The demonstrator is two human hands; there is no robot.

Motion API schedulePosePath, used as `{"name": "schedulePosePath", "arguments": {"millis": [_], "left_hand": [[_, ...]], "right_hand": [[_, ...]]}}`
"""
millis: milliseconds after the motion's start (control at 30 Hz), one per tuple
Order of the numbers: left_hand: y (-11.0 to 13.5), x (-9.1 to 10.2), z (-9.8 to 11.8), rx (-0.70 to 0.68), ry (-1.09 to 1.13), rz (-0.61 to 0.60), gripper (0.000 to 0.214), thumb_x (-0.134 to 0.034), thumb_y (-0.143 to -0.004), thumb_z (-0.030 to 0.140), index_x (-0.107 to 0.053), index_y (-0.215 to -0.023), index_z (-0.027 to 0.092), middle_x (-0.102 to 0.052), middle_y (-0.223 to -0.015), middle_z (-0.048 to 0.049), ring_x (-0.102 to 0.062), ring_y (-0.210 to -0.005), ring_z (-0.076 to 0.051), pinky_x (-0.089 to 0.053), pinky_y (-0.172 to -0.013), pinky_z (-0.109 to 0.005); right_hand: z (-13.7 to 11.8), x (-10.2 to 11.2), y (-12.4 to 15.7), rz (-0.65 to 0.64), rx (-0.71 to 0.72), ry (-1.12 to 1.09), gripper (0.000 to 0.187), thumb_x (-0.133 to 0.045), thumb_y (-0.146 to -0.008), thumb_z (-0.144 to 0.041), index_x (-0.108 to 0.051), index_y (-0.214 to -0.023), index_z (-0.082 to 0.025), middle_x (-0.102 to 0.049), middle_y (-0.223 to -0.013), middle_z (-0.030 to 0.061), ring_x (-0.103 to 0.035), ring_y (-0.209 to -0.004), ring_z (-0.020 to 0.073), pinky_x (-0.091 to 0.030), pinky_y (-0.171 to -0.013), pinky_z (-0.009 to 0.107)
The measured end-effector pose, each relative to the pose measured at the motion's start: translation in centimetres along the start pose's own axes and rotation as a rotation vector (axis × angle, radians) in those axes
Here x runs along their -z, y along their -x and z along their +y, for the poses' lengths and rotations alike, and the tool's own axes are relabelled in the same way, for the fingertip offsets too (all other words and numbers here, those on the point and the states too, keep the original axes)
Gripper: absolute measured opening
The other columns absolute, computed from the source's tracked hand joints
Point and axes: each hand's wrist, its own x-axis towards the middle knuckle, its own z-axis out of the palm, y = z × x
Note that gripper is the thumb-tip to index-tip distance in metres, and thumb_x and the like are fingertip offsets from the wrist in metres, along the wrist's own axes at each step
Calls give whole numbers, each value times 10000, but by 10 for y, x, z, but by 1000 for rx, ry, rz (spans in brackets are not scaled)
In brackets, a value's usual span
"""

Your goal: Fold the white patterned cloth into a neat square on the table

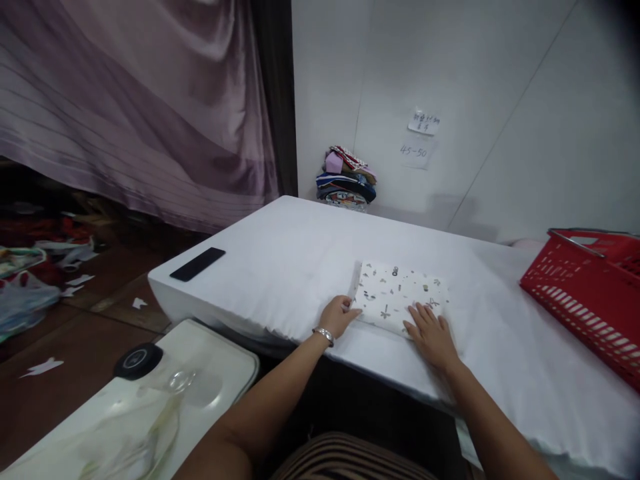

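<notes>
A folded white cloth with small dark prints (397, 293) lies on the white-covered table (300, 253), near its front edge. My left hand (340, 315), with a bracelet at the wrist, has its fingers curled at the cloth's near left corner, touching its edge. My right hand (431, 333) lies flat on the cloth's near right part, fingers stretched out and pressing down.
A red plastic basket (590, 293) stands at the table's right. A black phone (197, 264) lies at the left corner. A pile of folded colourful clothes (346, 179) sits at the back by the wall. A white side surface with clear plastic (150, 400) is at lower left.
</notes>
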Motion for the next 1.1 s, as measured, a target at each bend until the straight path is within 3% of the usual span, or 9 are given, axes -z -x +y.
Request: {"name": "schedulePosePath", "arguments": {"millis": [133,467,533,633,733,867,1000,1100], "left_hand": [[-2,-5,5,15,-145,18,197,-550,-786,388,-592,-753,199,-606,-757,5,-551,-713,-139,-383,-645,-245],[-10,-1,18,69,-292,-39,250,-458,-848,366,-610,-748,194,-636,-822,-38,-583,-802,-179,-409,-693,-275],[-10,-3,26,-5,-341,40,230,-450,-854,345,-615,-868,186,-630,-955,-66,-573,-910,-194,-422,-782,-299],[-14,-13,42,-268,-419,113,305,-435,-861,293,-533,-1130,187,-528,-1237,-86,-449,-1165,-202,-353,-969,-338],[-27,-28,53,-446,-521,-18,417,-414,-867,303,-421,-1271,197,-348,-1426,-69,-233,-1335,-208,-197,-1089,-411],[-45,-40,46,-287,-615,-239,460,-367,-871,386,-407,-1288,197,-276,-1466,-77,-145,-1370,-237,-155,-1082,-512],[-51,-42,37,-275,-615,-248,479,-324,-878,401,-396,-1304,194,-253,-1475,-80,-117,-1376,-233,-150,-1075,-528],[-50,-41,36,-271,-617,-251,476,-320,-880,398,-394,-1308,204,-244,-1479,-77,-114,-1376,-234,-143,-1074,-530]], "right_hand": [[-1,0,0,10,2,9,525,-252,-913,-476,-367,-1366,-237,-281,-1466,48,-199,-1352,232,-187,-1050,479],[-3,4,-1,-38,-18,-37,538,-241,-910,-479,-342,-1381,-239,-250,-1478,37,-154,-1365,226,-152,-1064,485],[-2,6,-4,-86,-35,-72,545,-240,-905,-489,-334,-1384,-246,-236,-1483,31,-145,-1368,225,-149,-1065,488],[-1,11,-9,-172,-49,-123,554,-254,-895,-498,-326,-1387,-255,-219,-1488,30,-140,-1369,239,-154,-1060,503],[-1,15,-12,-215,-44,-143,564,-272,-889,-500,-323,-1390,-246,-208,-1491,41,-129,-1370,254,-146,-1057,513],[0,18,-10,-221,-29,-181,560,-259,-890,-513,-338,-1382,-256,-224,-1488,43,-121,-1372,250,-135,-1061,504],[1,28,-20,-196,-30,-218,562,-246,-894,-531,-348,-1374,-258,-235,-1484,62,-139,-1368,251,-159,-1053,506],[7,36,-44,-80,-47,-165,583,-258,-900,-512,-296,-1399,-214,-183,-1497,82,-105,-1374,234,-132,-1069,483]]}}
